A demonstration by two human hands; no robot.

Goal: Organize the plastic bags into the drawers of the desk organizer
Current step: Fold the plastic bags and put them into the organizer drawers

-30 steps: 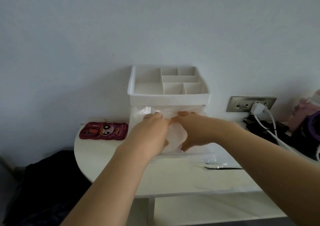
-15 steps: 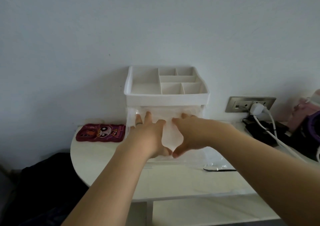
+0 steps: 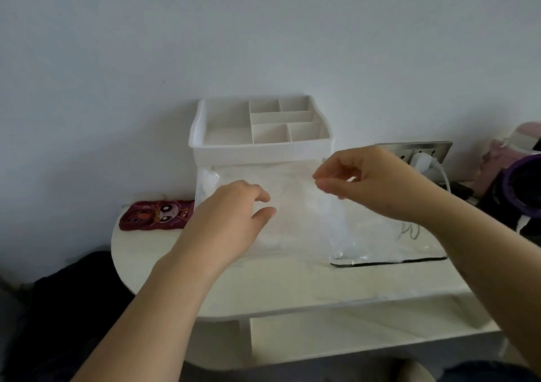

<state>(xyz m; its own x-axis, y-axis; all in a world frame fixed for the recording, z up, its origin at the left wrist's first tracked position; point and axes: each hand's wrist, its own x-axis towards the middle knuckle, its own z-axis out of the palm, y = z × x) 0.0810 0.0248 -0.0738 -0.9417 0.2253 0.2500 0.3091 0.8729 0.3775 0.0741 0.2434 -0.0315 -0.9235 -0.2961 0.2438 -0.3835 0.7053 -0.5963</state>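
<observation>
Plastic bag (image 3: 336, 229), pinched by right hand (image 3: 380, 185)

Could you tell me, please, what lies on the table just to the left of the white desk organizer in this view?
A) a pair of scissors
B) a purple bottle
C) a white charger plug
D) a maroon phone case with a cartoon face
D: the maroon phone case, printed with a big-eyed cartoon face, lies flat on the table beside the left wall of the white desk organizer.
</observation>
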